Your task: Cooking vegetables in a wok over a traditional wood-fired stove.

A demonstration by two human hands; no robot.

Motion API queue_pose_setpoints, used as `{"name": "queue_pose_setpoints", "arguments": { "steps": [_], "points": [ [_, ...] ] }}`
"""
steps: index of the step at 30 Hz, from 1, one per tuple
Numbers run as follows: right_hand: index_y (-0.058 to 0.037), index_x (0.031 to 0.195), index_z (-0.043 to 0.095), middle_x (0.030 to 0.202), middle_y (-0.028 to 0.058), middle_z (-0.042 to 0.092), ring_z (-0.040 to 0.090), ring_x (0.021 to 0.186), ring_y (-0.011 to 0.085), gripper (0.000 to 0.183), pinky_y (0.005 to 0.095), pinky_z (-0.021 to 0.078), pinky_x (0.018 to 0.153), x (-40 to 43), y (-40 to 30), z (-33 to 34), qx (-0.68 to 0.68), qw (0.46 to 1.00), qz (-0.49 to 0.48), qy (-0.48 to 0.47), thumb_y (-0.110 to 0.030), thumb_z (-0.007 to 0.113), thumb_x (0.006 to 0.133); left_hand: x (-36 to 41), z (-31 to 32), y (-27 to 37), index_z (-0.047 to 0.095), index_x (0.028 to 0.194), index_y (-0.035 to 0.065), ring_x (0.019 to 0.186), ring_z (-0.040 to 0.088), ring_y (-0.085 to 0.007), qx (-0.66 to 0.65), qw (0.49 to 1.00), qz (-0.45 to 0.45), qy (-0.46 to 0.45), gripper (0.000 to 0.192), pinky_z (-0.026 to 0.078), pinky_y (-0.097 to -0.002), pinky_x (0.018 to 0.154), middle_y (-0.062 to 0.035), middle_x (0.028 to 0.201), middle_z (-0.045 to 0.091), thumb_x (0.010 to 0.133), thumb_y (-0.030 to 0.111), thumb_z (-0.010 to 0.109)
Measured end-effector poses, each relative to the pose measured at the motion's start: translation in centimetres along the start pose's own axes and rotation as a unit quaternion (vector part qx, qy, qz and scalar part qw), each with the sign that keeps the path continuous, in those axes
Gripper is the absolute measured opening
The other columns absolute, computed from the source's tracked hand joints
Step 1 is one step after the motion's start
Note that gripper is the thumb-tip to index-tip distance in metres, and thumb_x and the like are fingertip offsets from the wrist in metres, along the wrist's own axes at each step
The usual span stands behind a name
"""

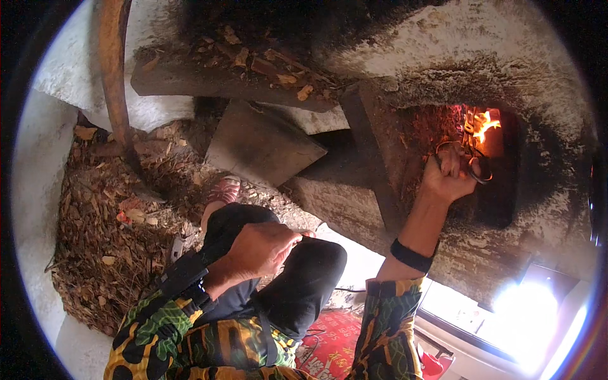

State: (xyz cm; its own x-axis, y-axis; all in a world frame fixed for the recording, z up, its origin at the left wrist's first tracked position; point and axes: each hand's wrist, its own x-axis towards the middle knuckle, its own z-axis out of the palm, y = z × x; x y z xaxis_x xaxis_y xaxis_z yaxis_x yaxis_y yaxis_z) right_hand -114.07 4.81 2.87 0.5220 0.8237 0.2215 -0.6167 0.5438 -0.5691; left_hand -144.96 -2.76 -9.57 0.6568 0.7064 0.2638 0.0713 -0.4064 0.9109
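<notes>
My right hand [453, 175] grips the loop handles of a pair of metal fire tongs [470, 127] at the mouth of a masonry stove. The tongs reach into the firebox, beside orange flames [485, 126], where their far ends are hard to make out. My left hand [266, 247] rests above my knee with its fingers curled; whether it holds something small between them cannot be told.
A wooden board lies on a ledge [213, 76] strewn with bark chips. Below it leans a flat plate [266, 142]. Wood chips [104, 237] pile up at left, near a curved wooden handle [114, 71]. A red printed sack [332, 332] lies below my knees.
</notes>
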Motion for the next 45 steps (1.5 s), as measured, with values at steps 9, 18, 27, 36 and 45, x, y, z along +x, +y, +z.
{"name": "queue_pose_setpoints", "arguments": {
  "steps": [9, 18, 27, 36, 45],
  "points": [
    [0.0019, 0.079, 0.046, 0.064, 0.0109, 0.044, 0.026, 0.037, 0.0101, 0.029, 0.0216, 0.0239, 0.034, -1.4, -0.4, 1.4, -0.053, 0.997, -0.024, 0.056, -0.024, 0.057, 0.074, -0.1, -0.1, 0.1, 0.060, 0.090, 0.0079, 0.063, 0.060, -0.0279, 0.016, 1.000, -0.010, -0.025, 0.015, 0.049, -0.0381, 0.057, -0.0100, 0.073, 0.060, 0.075, 0.009, 0.060],
    [0.0045, 0.084, 0.046, 0.063, 0.0071, 0.041, 0.026, 0.036, 0.0105, 0.037, 0.0227, 0.0227, 0.033, -3.5, -0.8, 2.3, -0.070, 0.997, -0.013, 0.041, -0.030, 0.056, 0.077, -0.4, 0.4, -0.3, 0.061, 0.089, 0.0068, 0.067, 0.062, -0.0277, 0.010, 1.000, -0.005, -0.002, 0.013, 0.050, -0.0371, 0.060, -0.0112, 0.076, 0.063, 0.076, 0.009, 0.060],
    [0.0095, 0.106, 0.044, 0.071, 0.0121, 0.048, 0.028, 0.037, 0.0053, 0.053, 0.0198, 0.0223, 0.032, -8.1, -0.6, 5.6, -0.168, 0.970, -0.026, 0.173, -0.038, 0.049, 0.086, -0.9, 0.8, -0.6, 0.060, 0.087, 0.0068, 0.066, 0.062, -0.0287, 0.026, 1.000, -0.006, -0.008, 0.010, 0.050, -0.0376, 0.059, -0.0114, 0.075, 0.063, 0.078, 0.010, 0.059],
    [-0.0005, 0.121, 0.044, 0.077, 0.0136, 0.058, 0.031, 0.035, 0.0055, 0.054, 0.0205, 0.0228, 0.029, -15.6, -2.7, 6.8, -0.084, 0.987, 0.036, 0.133, -0.044, 0.040, 0.090, -1.4, 1.6, -0.7, 0.061, 0.087, 0.0074, 0.066, 0.061, -0.0282, 0.052, 0.998, 0.020, 0.026, 0.013, 0.050, -0.0364, 0.057, -0.0119, 0.075, 0.062, 0.074, 0.011, 0.061],
    [-0.0067, 0.142, 0.014, 0.103, 0.0143, 0.053, 0.037, 0.047, 0.0094, 0.057, 0.0257, 0.0316, 0.040, -32.5, -9.0, 6.1, -0.081, 0.986, 0.146, 0.003, -0.018, 0.038, 0.092, -3.3, 1.7, 0.4, 0.061, 0.092, 0.0072, 0.068, 0.063, -0.0255, 0.063, 0.998, 0.019, 0.022, 0.013, 0.051, -0.0358, 0.060, -0.0125, 0.080, 0.063, 0.081, 0.012, 0.058]
  ]
}}
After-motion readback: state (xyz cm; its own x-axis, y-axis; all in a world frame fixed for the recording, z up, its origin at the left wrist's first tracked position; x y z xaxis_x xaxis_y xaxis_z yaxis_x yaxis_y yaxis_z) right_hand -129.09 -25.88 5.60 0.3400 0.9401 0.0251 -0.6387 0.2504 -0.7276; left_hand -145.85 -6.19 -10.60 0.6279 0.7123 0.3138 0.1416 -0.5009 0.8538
